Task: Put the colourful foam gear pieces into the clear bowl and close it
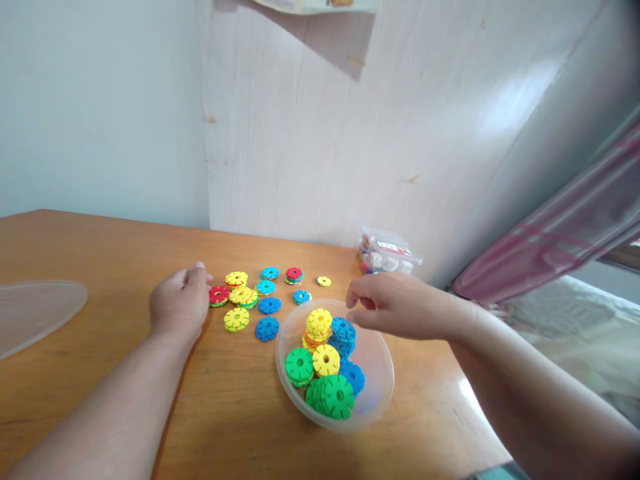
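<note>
Going by how the notched discs are split, the work looks partway through: some stand gathered in the bowl (387, 393), while others lie loose or in low piles on the worktop (225, 407). Inside the bowl they are grouped largely by colour, with a leaning row of green discs (339, 397) at the near side, a shorter green pile (299, 364) to its left, yellow discs (319, 321) towards the far side and a blue stack (343, 329) beside them. Outside, to the left of the bowl, the spread is mixed: a red disc (218, 295), several yellow ones (237, 320), and blue ones (267, 328), some with other colours showing beneath. The left hand (180, 300) rests at the left edge of that spread, right beside the red disc, its fingers curled in; whether it grips anything cannot be told. The right hand (380, 300) hangs over the far right part of the bowl's rim, near the blue stack, fingers bent downward; no disc shows in it, but its fingertips are partly hidden, so its grip is unclear too.
</note>
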### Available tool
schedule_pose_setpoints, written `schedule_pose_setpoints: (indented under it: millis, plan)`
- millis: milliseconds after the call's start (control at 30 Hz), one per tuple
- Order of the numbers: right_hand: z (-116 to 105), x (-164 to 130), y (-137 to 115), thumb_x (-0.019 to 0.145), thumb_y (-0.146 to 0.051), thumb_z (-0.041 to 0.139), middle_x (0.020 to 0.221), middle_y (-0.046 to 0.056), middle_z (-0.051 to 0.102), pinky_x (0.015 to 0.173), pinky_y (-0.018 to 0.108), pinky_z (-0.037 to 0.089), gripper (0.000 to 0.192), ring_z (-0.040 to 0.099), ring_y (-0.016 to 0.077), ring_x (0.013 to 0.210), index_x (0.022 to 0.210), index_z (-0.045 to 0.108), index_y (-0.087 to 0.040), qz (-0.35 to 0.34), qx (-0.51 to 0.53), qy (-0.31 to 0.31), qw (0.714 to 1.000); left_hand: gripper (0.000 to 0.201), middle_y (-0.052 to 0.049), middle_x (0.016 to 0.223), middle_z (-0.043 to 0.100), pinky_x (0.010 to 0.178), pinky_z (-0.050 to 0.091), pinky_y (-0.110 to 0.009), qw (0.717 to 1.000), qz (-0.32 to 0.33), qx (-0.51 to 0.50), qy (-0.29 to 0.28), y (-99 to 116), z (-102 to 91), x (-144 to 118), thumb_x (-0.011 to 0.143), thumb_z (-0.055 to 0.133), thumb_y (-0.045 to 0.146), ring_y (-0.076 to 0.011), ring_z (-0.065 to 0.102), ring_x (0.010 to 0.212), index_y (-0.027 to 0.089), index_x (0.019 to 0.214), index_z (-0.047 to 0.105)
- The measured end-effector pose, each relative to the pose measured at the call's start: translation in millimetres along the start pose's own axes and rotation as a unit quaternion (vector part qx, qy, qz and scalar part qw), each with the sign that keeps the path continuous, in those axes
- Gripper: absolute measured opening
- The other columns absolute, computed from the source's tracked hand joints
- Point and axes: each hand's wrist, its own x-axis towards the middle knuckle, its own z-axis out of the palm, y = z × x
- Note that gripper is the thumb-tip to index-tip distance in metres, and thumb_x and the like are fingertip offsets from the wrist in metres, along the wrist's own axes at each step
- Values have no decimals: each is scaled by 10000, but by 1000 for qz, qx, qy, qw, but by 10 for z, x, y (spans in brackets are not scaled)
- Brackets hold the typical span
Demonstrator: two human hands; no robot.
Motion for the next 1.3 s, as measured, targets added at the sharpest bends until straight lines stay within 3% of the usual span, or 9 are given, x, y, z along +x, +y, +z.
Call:
schedule_pose_setpoints:
  millis: [167, 367, 533, 700, 867, 1033, 1167, 1300]
  plan:
    - [140, 645, 158, 853, -302, 565, 861, 33, 705, 587, 251, 358, 197, 585, 140, 716, 949, 695, -189, -18, 26, 47, 998, 434, -39, 707, 706, 567, 435, -311, 1000, -24, -14, 5, 78, -40, -25, 859, 462, 558, -217, 647, 664, 206, 770, 700]
    - [469, 1321, 209, 797, -423, 653, 999, 59, 726, 622, 249, 405, 377, 642, 176, 816, 1087, 708, -188, -55, -5, -13, 998, 430, -39, 700, 710, 573, 431, -307, 1000, -23, -9, 1, 93, -47, -46, 868, 448, 549, -223, 650, 684, 219, 750, 698]
    - [617, 1498, 211, 729, -461, 723, 1143, 59, 712, 652, 252, 428, 479, 665, 207, 932, 1154, 708, -240, -71, -31, -60, 995, 449, -48, 724, 723, 583, 439, -315, 1000, -23, 0, -2, 92, -49, -66, 871, 432, 570, -238, 646, 691, 230, 753, 699]
    - [639, 1540, 221, 709, -427, 728, 1077, 52, 728, 619, 251, 416, 403, 668, 205, 878, 1068, 728, -243, -92, -33, -73, 993, 454, -47, 745, 729, 591, 448, -310, 1000, -22, -3, -6, 95, -59, -72, 874, 433, 583, -242, 663, 738, 237, 753, 701]
    - [525, 1428, 273, 725, -379, 689, 995, 64, 722, 636, 259, 428, 328, 646, 193, 823, 997, 693, -196, -61, 8, -14, 998, 449, -52, 729, 724, 593, 452, -309, 1000, -23, -3, -6, 111, -62, -80, 872, 437, 575, -244, 658, 730, 232, 741, 694]
    - [202, 912, 232, 765, -371, 660, 979, 60, 693, 644, 257, 429, 314, 608, 168, 806, 1013, 646, -179, -50, 65, 45, 996, 449, -47, 728, 719, 593, 447, -313, 1000, -23, 4, -5, 147, -72, -86, 871, 430, 566, -234, 642, 693, 227, 734, 690]
    - [-6, 356, 90, 778, -418, 666, 988, 41, 679, 657, 270, 424, 333, 598, 173, 815, 1047, 651, -222, -55, 46, 15, 997, 439, -47, 713, 708, 590, 447, -313, 1000, -23, 1, -4, 119, -57, -56, 858, 449, 561, -228, 643, 694, 215, 741, 694]
    - [-33, -28, -42, 772, -462, 674, 947, 33, 690, 639, 296, 412, 343, 605, 191, 785, 1051, 670, -262, -44, 14, -39, 998, 437, -55, 702, 696, 593, 453, -332, 1000, -22, -20, 11, 88, -15, -40, 849, 458, 557, -233, 633, 671, 198, 764, 694]
